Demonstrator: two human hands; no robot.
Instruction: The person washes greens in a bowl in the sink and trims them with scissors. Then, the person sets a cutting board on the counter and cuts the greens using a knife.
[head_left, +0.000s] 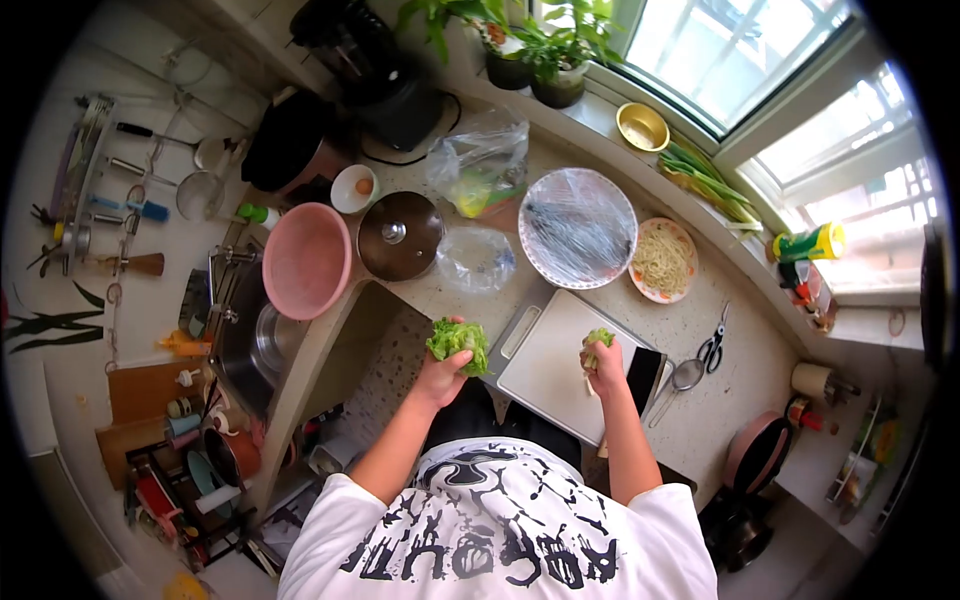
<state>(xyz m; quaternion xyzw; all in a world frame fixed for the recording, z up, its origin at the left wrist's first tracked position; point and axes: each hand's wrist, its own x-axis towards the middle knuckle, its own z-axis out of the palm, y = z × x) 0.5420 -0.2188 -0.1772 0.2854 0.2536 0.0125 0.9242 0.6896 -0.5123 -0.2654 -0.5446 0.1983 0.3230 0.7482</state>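
My left hand (442,380) is wrapped around a bunch of green leafy lettuce (458,342), held off the left edge of the cutting board. Over the white cutting board (545,365), my right hand (605,372) is closed on a smaller clump of lettuce (598,341). The two clumps are apart. A dark flat blade-like piece (645,373) lies at the board's right side, partly hidden by my right forearm. To the right of it are a small mesh strainer (688,375) and scissors (712,352).
Behind the board stand a plastic-covered bowl (578,262), a plate of noodles (675,262), plastic bags (477,262) and a lidded pan (372,237). A pink basin (330,262) sits by the sink (250,378). Scallions (705,175) and a golden bowl (640,127) line the windowsill.
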